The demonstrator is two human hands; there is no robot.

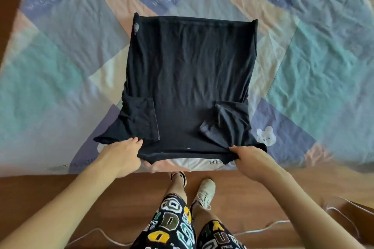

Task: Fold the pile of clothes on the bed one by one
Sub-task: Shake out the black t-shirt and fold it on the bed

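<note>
Patchwork bedding [303, 66] in pale blues, greens and peach fills the upper frame, with brown wooden floor [60, 198] along the bottom. Now to the hands: the left hand [121, 155] at lower left pinches the near edge of the black T-shirt [188, 79], thumb on top and fingers tucked under the cloth. The right hand [251, 159] at lower right mirrors it, gripping the same edge, so the 2 hands sit well apart at the shirt's 2 near corners. The shirt lies flat in the centre of the frame on the bed, both sleeves [139, 115] already turned inward over the body, its far edge toward the top.

My read: this is the lengthwise fold coming up. To do it well, lift both corners level, keep the cloth taut between them so the tucked sleeves don't slide out, and lay the near edge squarely on the far one. A white cable [263, 228] trails on the floor beside patterned shorts [172, 226] and sneakers [204, 190].
</note>
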